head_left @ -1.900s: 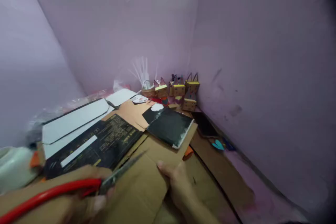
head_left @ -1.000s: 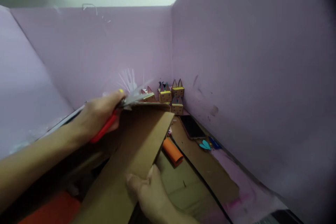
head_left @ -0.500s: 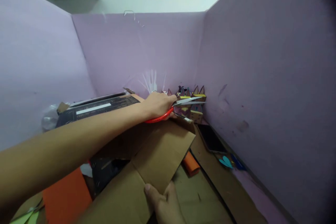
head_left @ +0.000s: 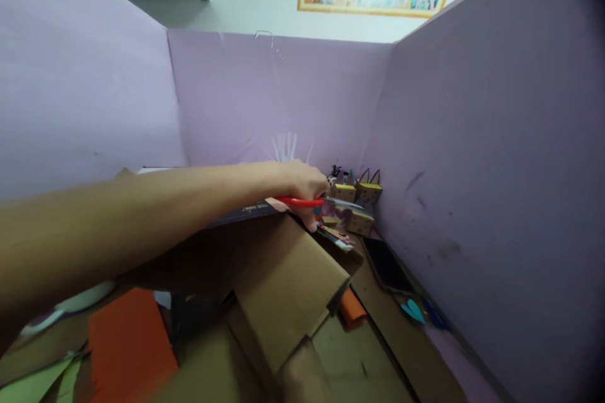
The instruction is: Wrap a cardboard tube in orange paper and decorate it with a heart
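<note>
My left hand (head_left: 305, 182), on the arm reaching in from the left, is closed on red-handled scissors (head_left: 302, 201). The blades point right and look nearly closed. Below that hand is a large bent piece of brown cardboard (head_left: 288, 283), its folded flap tilted toward me. My right hand (head_left: 306, 373) is blurred at the bottom centre, against the flap's lower edge, with its fingers hidden. Close past the left hand lie small items in a cardboard holder (head_left: 338, 238).
Small cardboard boxes with pointed ears (head_left: 362, 220) stand in the back corner. A phone (head_left: 387, 264), blue paper hearts (head_left: 413, 310) and an orange roll (head_left: 352, 308) lie at right. Orange paper (head_left: 130, 343) is at left. Purple partitions (head_left: 283, 94) enclose the desk.
My left hand with the scissors has turned, and the blades have come closer together. The cardboard has shifted and bent upward. My right hand has slid lower, partly behind the flap. The view has shifted slightly.
</note>
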{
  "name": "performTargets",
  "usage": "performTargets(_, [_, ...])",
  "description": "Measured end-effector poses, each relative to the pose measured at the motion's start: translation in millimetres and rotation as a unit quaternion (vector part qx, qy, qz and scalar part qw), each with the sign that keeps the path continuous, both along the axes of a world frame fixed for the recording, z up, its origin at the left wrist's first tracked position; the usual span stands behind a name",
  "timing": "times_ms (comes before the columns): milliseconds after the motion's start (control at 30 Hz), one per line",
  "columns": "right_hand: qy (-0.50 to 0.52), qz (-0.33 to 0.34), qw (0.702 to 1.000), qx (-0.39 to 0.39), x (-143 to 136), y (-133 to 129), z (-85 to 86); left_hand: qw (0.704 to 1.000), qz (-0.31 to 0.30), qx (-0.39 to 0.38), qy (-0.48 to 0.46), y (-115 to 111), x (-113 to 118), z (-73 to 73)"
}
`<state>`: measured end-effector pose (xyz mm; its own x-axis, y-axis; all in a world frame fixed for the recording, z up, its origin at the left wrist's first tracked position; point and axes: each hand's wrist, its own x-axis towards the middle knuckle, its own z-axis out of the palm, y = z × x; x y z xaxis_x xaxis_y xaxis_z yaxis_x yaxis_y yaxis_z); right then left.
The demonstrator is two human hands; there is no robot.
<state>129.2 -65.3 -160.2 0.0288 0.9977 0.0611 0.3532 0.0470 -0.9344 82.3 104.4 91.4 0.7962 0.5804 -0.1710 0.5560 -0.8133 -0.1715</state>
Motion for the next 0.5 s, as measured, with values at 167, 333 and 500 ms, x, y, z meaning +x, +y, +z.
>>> performTargets(167, [-0.100, 0.011, 0.995, -0.011, -8.2, -4.7, 23.1, 0.997, 0.007, 0.073, -0.023, -11.9, -3.4, -18.4])
performTargets(333, [-0.092, 0.002, 0.996, -0.007, -0.4, -3.0, 20.6, 0.986, -0.005, 0.147, -0.082, -38.7, -29.2, -7.4])
performTargets(500, [-0.106, 0.018, 0.994, 0.026, 5.3, 5.2, 14.9, 0.960, 0.096, 0.146, -0.220, -109.1, -69.3, -3.7])
